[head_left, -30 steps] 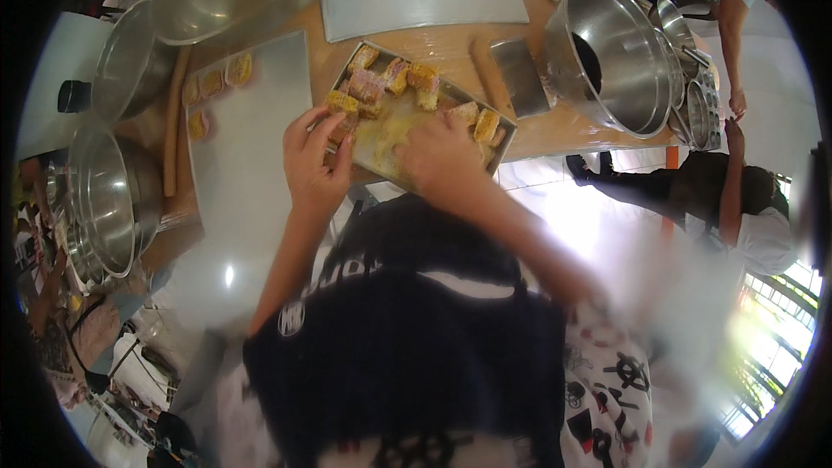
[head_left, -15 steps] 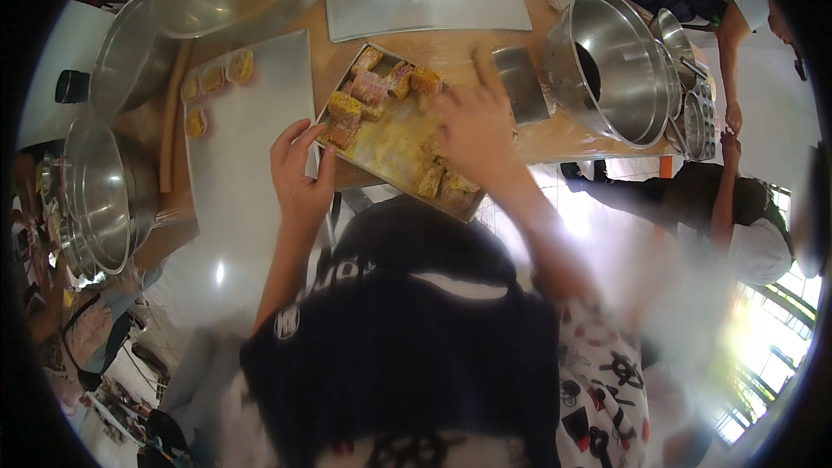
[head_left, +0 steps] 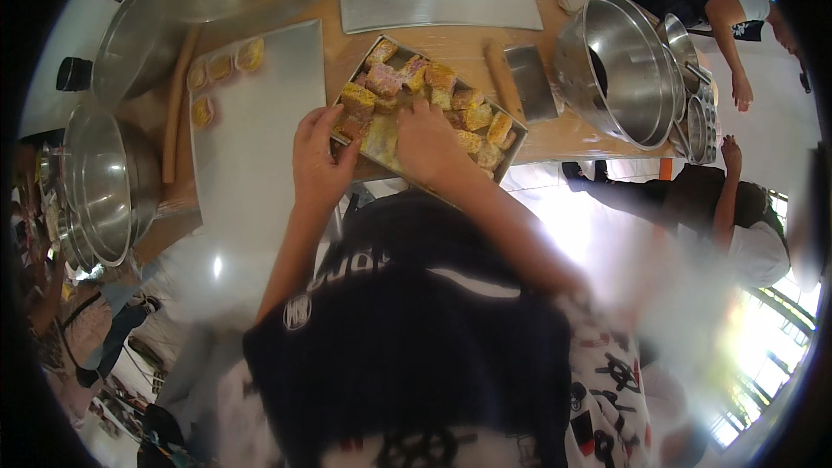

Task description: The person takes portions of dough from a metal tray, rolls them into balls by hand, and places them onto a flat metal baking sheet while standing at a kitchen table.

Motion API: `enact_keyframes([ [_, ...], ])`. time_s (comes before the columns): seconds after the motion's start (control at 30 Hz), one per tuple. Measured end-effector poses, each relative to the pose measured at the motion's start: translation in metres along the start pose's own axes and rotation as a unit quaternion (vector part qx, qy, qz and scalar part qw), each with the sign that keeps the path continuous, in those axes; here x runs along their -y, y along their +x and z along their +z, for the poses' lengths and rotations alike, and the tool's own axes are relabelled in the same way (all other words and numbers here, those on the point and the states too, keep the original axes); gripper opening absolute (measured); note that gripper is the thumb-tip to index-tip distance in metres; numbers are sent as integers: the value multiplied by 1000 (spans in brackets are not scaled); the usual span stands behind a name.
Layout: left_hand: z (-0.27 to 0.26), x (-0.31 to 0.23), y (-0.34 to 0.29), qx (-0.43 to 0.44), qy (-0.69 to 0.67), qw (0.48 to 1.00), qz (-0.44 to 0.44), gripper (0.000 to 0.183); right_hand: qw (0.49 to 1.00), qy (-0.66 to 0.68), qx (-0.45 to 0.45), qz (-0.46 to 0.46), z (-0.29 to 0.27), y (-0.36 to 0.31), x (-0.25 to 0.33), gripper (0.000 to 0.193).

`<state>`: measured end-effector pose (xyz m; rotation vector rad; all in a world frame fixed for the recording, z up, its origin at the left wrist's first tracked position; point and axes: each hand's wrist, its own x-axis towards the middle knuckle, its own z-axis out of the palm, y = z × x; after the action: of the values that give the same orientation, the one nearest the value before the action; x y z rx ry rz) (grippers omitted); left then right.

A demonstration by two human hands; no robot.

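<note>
A shallow rectangular metal tray [head_left: 380,140] of yellow-and-pink crumb-coated chunks [head_left: 442,80] sat at the brown table's [head_left: 472,45] near edge. The left hand [head_left: 321,156], thumb and fingers parted, rested against its left end; the right hand [head_left: 426,143] reached inside, its fingertips hidden, so whether it grasped a chunk could not be told.

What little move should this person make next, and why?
Perhaps the right hand should roll the pink piece in the loose yellow coating: it shows more pink than the yellow pieces nearby, and the left hand is at the tray's edge, placed to steady it.
</note>
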<state>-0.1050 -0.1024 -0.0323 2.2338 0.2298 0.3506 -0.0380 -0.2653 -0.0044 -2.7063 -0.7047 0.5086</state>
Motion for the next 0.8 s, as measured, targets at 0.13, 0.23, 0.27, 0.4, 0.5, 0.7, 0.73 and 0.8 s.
enact_keyframes([
  [0.13,-16,3,1,62,15,995,71,60,998,-45,-21,26,19,9,0,26],
  [0.23,-19,11,-2,85,10,993,84,62,1000,-10,-11,14,35,7,-4,28],
  [0.27,-19,13,-2,89,2,993,81,63,1000,13,6,9,37,5,-6,28],
  [0.4,-19,18,-1,79,28,992,94,62,993,116,-7,-12,24,-2,0,27],
  [0.5,-18,17,2,79,33,991,98,60,997,57,-28,42,22,0,-1,26],
  [0.7,-16,20,6,79,15,992,94,59,996,83,30,-26,34,0,-4,30],
  [0.73,-15,21,7,82,27,992,89,61,994,75,36,-78,28,0,-9,33],
  [0.8,-15,22,9,80,37,992,92,62,989,60,36,-129,18,2,-14,35],
])
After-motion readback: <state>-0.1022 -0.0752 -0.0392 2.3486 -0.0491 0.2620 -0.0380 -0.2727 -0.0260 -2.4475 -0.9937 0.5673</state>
